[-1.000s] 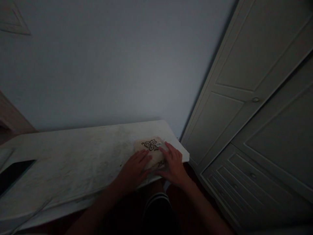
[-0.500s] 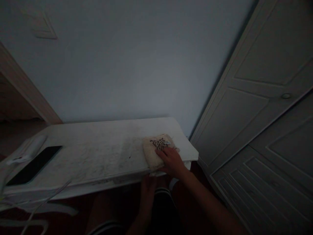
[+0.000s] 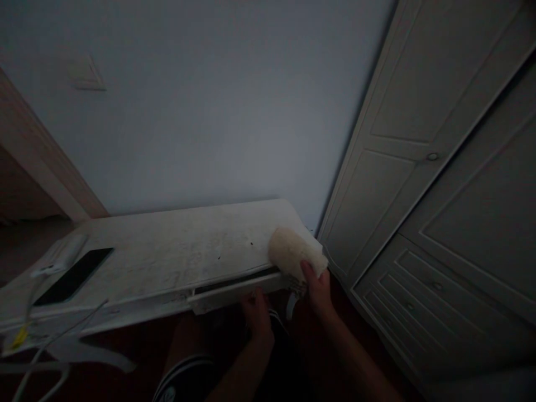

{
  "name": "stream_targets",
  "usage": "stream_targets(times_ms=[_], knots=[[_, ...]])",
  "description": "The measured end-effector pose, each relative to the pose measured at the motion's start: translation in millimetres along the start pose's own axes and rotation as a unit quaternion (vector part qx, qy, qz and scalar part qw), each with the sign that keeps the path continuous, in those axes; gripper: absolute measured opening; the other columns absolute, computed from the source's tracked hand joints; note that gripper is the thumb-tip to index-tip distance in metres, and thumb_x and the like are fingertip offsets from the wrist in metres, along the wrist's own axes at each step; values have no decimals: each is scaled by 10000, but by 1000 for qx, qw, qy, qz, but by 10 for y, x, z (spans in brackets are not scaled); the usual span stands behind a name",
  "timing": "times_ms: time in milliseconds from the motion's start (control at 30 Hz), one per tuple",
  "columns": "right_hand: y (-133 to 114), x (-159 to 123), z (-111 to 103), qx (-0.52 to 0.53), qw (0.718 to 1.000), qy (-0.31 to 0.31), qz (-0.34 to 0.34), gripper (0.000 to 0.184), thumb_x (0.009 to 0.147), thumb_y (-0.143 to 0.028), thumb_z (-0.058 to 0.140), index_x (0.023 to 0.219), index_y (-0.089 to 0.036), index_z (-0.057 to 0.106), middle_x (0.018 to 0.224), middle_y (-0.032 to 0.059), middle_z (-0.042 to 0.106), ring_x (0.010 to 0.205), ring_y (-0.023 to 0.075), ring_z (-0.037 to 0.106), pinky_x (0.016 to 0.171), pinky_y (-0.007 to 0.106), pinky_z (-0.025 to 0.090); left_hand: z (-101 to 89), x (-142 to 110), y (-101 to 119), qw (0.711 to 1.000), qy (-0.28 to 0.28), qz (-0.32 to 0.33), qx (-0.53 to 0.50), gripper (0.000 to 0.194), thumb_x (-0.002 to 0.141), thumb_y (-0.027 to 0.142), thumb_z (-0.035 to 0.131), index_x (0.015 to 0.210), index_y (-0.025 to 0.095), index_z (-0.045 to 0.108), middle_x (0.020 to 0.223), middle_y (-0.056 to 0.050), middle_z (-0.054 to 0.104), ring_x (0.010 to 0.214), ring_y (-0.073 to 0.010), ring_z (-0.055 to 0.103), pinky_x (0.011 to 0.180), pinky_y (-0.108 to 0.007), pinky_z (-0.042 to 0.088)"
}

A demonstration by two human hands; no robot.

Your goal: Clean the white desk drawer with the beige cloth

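Two hands show low in the frame: the left hand (image 3: 258, 315) curls its fingers at the front of a part-open drawer (image 3: 221, 297) — gripping or merely touching, I cannot tell — while right of centre the right hand (image 3: 316, 282) pinches a bent beige pouch (image 3: 291, 248) at the surface's (image 3: 180, 240) front edge. Likely light, soft and not slippery, it should hold best across its doubled part; beyond rises the wall (image 3: 221, 111).

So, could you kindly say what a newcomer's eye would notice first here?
Probably the beige pouch in the right hand, at the right end of the white desk. Then its partly open front drawer, where the left hand is. A dark flat device lies on the desk's left.
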State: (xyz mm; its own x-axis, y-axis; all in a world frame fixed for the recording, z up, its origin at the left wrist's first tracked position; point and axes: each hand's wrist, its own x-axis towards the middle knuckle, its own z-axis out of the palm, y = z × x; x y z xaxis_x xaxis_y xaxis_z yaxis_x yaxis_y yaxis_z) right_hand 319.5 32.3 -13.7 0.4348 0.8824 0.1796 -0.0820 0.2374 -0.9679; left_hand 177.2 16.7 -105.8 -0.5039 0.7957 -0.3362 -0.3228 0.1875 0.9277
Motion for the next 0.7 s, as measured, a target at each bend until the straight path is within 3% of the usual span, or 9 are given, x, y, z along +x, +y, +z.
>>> stream_targets(times_ms=[67, 133, 233, 300, 400, 500, 600, 700], knots=[[-84, -125, -135, 56, 995, 55, 56, 600, 754, -601, 781, 1157, -190, 609, 1024, 72, 721, 868, 252, 681, 767, 386, 561, -66, -142, -44, 1000, 25, -11, -8, 231, 828, 438, 636, 841, 261, 489, 749, 21, 587, 700, -185, 620, 707, -359, 532], [-197, -237, -260, 67, 994, 70, 50, 588, 753, -594, 786, 1139, -185, 614, 998, 73, 720, 841, 250, 675, 733, 374, 556, -128, -294, -88, 999, 42, -22, -20, 201, 830, 404, 638, 838, 258, 500, 755, 16, 595, 708, -184, 625, 717, -352, 534], [-374, -424, -436, -21, 994, 85, -69, 398, 757, -488, 803, 967, -209, 611, 841, 5, 647, 741, 194, 595, 669, 310, 501, -227, -538, -153, 998, 47, -37, -30, 179, 839, 376, 647, 828, 253, 517, 749, 15, 606, 706, -179, 639, 720, -342, 539], [-463, -552, -553, -109, 977, 84, -161, 306, 747, -401, 793, 838, -236, 551, 727, -47, 521, 655, 156, 486, 604, 272, 426, -314, -706, -199, 997, 44, -48, -50, 165, 848, 361, 660, 831, 245, 542, 769, 9, 626, 712, -171, 651, 719, -329, 546], [-541, -667, -697, -196, 950, -9, -244, 226, 752, -350, 711, 799, -243, 518, 741, -43, 477, 662, 159, 449, 601, 271, 384, -505, -924, -271, 990, 11, -90, -112, 112, 840, 289, 692, 873, 234, 600, 824, 4, 665, 744, -148, 671, 712, -282, 554], [-555, -648, -712, -280, 915, -160, -241, 168, 760, -320, 652, 847, -231, 538, 857, 3, 564, 775, 193, 516, 682, 290, 416, -754, -1038, -339, 982, -30, -126, -141, 142, 785, 189, 732, 890, 223, 643, 846, -2, 702, 761, -142, 693, 696, -252, 561], [-458, -592, -510, -376, 863, -273, -199, 146, 785, -280, 625, 885, -228, 533, 923, 21, 609, 843, 203, 555, 746, 294, 424, -975, -1052, -387, 972, -47, -180, -142, 157, 766, 147, 752, 883, 213, 672, 865, -20, 737, 758, -145, 709, 673, -236, 565], [-220, -621, -105, -483, 801, -311, -168, 179, 824, -275, 635, 977, -211, 566, 1013, 64, 657, 928, 230, 598, 818, 317, 431, -1074, -1062, -380, 964, -52, -222, -139, 181, 749, 121, 780, 875, 211, 686, 896, -26, 750, 764, -141, 714, 664, -216, 562]])
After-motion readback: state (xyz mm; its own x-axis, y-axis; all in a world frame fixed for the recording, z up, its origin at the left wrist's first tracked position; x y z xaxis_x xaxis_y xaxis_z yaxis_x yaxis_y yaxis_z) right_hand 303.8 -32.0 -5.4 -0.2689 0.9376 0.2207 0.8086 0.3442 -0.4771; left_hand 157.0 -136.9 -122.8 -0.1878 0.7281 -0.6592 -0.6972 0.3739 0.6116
